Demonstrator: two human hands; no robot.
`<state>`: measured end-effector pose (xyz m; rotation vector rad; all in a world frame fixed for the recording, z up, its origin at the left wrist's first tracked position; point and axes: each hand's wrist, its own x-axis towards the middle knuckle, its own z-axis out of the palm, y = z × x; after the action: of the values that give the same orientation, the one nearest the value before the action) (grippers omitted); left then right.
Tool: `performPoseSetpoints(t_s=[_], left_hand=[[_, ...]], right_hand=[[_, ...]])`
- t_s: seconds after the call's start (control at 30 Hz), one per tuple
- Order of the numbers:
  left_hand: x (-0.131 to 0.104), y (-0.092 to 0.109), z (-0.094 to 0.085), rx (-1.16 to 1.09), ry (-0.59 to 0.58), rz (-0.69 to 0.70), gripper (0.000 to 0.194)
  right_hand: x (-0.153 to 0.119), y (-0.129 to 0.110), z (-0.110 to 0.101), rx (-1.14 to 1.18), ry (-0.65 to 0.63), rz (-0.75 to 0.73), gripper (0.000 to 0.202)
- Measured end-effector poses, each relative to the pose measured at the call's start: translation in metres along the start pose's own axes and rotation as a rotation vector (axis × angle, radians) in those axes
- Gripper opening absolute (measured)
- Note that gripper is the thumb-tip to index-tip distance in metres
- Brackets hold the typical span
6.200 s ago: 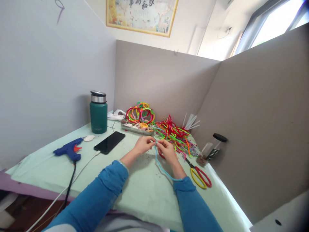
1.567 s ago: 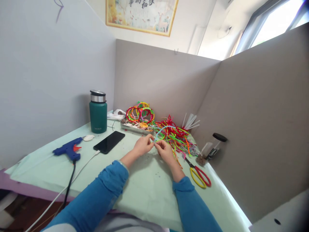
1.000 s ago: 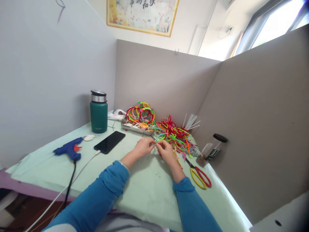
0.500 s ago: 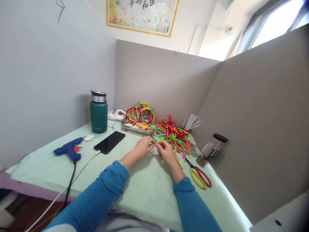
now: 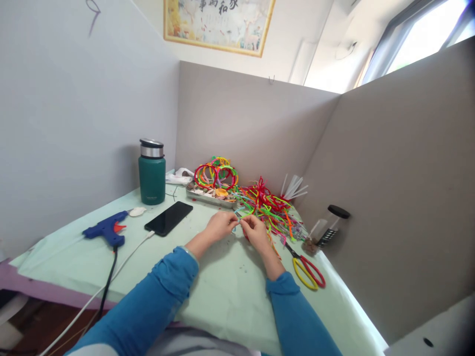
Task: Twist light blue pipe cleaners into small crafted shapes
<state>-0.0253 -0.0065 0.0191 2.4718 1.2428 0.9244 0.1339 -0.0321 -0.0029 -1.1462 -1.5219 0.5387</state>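
My left hand (image 5: 220, 225) and my right hand (image 5: 255, 231) meet fingertip to fingertip above the middle of the table. Both pinch a thin pipe cleaner (image 5: 234, 229); a pale blue bit of it shows just below the left fingertips, and the fingers hide most of the rest. Right behind my hands spreads a tangled heap of pipe cleaners (image 5: 261, 195) in red, yellow-green, orange and purple. Scissors (image 5: 307, 272) with one yellow and one red handle lie to the right of my right hand, blades toward the heap.
A metal tray (image 5: 211, 199) at the back carries small pieces, with pipe-cleaner rings (image 5: 216, 176) on top. Left stand a green bottle (image 5: 152, 178), a phone (image 5: 168, 218) on a white cable and a blue glue gun (image 5: 107, 228). A clear jar (image 5: 326, 231) leans near the right partition (image 5: 401, 188).
My left fingers have dipped slightly, and the pale blue bit now shows below them. The bright green strand by my fingertips is less visible. My right hand has hardly moved.
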Motion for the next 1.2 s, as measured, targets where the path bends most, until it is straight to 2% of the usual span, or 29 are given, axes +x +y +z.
performPoseSetpoints(t_s=[0.77, 1.0, 1.2], left_hand=[[0.0024, -0.0013, 0.0000, -0.017, -0.025, 0.006, 0.022], [0.0024, -0.0058, 0.0025, 0.023, -0.020, -0.014, 0.024], [0.0023, -0.0057, 0.0024, 0.016, -0.036, 0.030, 0.022]], right_hand=[[0.0008, 0.0037, 0.0022, 0.061, -0.043, -0.011, 0.027], [0.0000, 0.0044, 0.0017, 0.035, -0.047, -0.015, 0.023], [-0.0010, 0.0052, 0.0015, -0.050, -0.049, -0.082, 0.022]])
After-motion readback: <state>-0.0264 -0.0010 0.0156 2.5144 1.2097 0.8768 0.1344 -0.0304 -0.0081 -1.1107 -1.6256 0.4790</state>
